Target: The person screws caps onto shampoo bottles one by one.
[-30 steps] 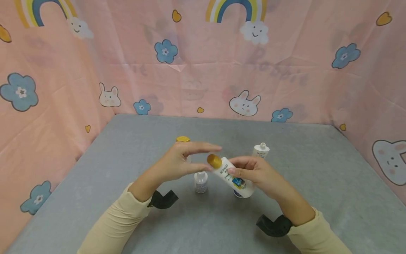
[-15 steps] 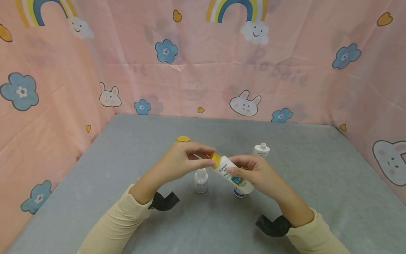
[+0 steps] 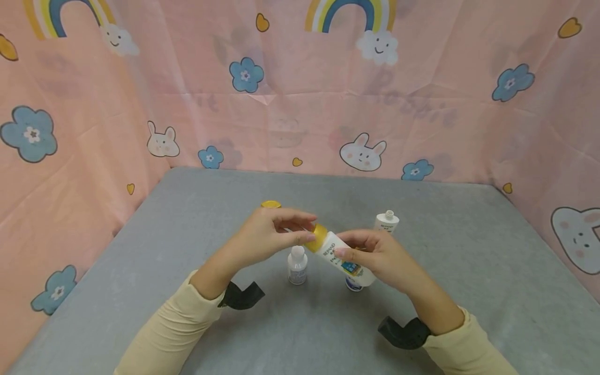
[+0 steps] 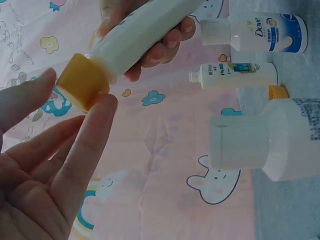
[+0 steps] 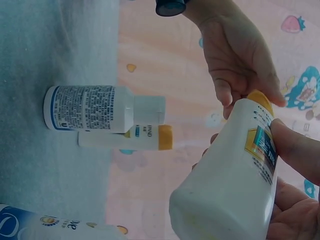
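My right hand grips a white lotion bottle round its body, tilted, with its gold cap towards the upper left. The thumb and fingers of my left hand pinch this cap at its edge. In the left wrist view the thumb lies at one side of the cap and a fingertip touches the other. The right wrist view shows the bottle's broad base close up, with my right thumb against its label. Whether the cap turns on the neck, I cannot tell.
A small white-capped bottle stands below my left hand, with a gold-capped bottle behind it. An uncapped bottle stands at the right; a loose gold cap is near it. A Dove bottle is partly hidden behind the held one.
My left hand was spread around the cap a second ago, then closed on it. Since then its fingers have slid slightly left, baring more of the cap. My right hand stays nearly still.
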`<action>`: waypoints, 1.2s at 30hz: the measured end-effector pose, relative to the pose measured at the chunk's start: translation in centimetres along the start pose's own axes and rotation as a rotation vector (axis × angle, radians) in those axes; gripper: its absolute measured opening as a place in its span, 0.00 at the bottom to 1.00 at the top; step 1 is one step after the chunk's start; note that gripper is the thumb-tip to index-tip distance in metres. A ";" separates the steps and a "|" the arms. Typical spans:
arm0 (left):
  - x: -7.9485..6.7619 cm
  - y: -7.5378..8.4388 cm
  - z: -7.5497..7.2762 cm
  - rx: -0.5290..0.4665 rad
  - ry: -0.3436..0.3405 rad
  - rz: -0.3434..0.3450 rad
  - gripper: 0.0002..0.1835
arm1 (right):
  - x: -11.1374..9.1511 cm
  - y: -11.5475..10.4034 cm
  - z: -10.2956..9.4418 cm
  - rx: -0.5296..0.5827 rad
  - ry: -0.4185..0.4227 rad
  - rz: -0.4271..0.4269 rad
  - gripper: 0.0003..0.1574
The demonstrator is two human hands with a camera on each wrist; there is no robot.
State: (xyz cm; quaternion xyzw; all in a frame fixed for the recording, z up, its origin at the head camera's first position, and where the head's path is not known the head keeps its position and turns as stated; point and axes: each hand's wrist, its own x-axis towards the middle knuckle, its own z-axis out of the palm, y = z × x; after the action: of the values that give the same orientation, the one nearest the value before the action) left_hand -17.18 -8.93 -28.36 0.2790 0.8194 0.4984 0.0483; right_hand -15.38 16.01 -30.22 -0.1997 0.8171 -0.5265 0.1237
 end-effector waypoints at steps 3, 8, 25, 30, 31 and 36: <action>0.0 0.0 0.1 -0.001 -0.009 0.001 0.18 | 0.0 0.1 0.0 0.000 -0.003 -0.001 0.21; 0.0 0.0 0.2 -0.022 -0.041 0.035 0.20 | 0.0 0.1 0.0 -0.011 -0.005 -0.003 0.21; 0.1 -0.2 0.1 -0.049 -0.067 0.068 0.17 | -0.1 0.1 -0.1 -0.003 -0.024 -0.006 0.22; 0.0 -0.1 0.0 -0.068 -0.068 0.098 0.18 | 0.0 0.2 -0.1 0.013 -0.034 -0.007 0.22; 0.0 -0.1 -0.1 -0.064 -0.068 0.110 0.17 | 0.0 0.2 -0.1 0.017 -0.038 -0.009 0.22; 0.0 -0.2 -0.1 -0.043 -0.078 0.177 0.13 | -0.1 0.2 -0.1 0.020 -0.047 -0.007 0.22</action>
State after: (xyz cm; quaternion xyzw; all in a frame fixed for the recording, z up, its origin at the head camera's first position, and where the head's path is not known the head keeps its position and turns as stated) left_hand -17.34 -9.10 -28.48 0.3686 0.7781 0.5069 0.0420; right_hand -15.41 16.21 -30.36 -0.2136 0.8078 -0.5305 0.1429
